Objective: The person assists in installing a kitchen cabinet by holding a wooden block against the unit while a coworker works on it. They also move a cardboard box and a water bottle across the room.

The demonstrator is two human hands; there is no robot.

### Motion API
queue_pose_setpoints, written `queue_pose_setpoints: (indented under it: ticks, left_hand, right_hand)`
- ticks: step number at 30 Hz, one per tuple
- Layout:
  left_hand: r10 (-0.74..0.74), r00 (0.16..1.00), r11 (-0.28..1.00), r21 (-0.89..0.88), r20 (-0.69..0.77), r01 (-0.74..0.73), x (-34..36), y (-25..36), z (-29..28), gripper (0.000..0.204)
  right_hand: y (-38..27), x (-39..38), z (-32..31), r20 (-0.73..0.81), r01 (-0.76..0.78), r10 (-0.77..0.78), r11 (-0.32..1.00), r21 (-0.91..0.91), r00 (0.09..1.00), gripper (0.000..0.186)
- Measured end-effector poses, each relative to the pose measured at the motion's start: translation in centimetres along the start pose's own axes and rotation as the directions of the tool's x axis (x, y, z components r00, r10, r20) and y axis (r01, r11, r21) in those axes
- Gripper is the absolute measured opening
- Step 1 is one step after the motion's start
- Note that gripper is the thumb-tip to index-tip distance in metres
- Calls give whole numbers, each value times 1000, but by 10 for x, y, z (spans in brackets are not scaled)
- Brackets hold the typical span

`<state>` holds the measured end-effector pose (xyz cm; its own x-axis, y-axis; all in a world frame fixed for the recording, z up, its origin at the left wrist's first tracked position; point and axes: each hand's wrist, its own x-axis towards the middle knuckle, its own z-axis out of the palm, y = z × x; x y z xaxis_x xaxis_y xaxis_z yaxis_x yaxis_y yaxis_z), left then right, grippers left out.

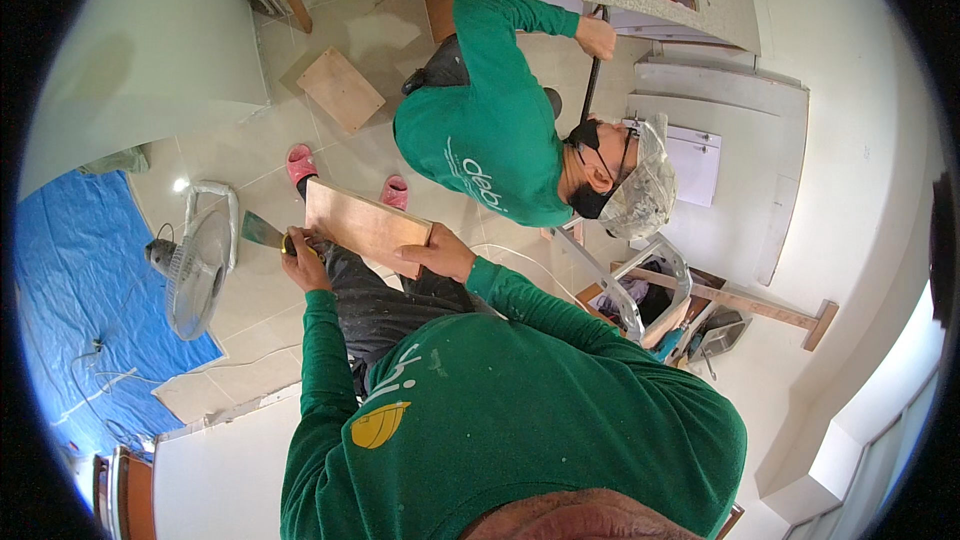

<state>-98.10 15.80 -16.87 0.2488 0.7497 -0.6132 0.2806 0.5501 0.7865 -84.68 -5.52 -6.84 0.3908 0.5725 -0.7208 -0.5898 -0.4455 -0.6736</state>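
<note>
My left hand (305, 265) is closed around the handle of a putty knife (263, 231), its wide flat blade pointing away to the left. A pale wooden board (367, 228) is tilted in front of my thighs. Gripping its right end is my right hand (446, 254), thumb on the face and the other fingers largely hidden. The board's left end comes close to my left hand; whether those fingers touch it, I cannot tell. Pink slippers (300, 163) show on my feet beyond the board.
Ahead, a co-worker (490, 130) bends with a dark bar (592, 85) against a stone-topped cabinet (668, 15). A standing fan (200, 275) and blue tarp (75, 270) are at left. Another wooden panel (340, 90) lies on the tiles. Tools fill a box (715, 335) at right.
</note>
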Motion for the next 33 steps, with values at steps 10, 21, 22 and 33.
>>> queue_pose_setpoints:
  ticks: [10,21,22,33]
  left_hand:
    - [69,989,996,40,128,-75,11,29,2,38]
    - [355,846,890,132,397,-436,41,141,34,32]
    - [390,824,875,112,412,-470,41,149,39,32]
    - [845,318,331,47,430,-943,35,386,34,18]
  right_hand:
    - [5,2,-6,-161,39,0,970,242,987,42]
    - [-91,-61,-50,-518,506,-245,732,455,820,35]
    - [-91,-73,-52,-542,531,-250,714,457,802,37]
    - [-61,-129,-25,-466,456,-178,661,596,867,44]
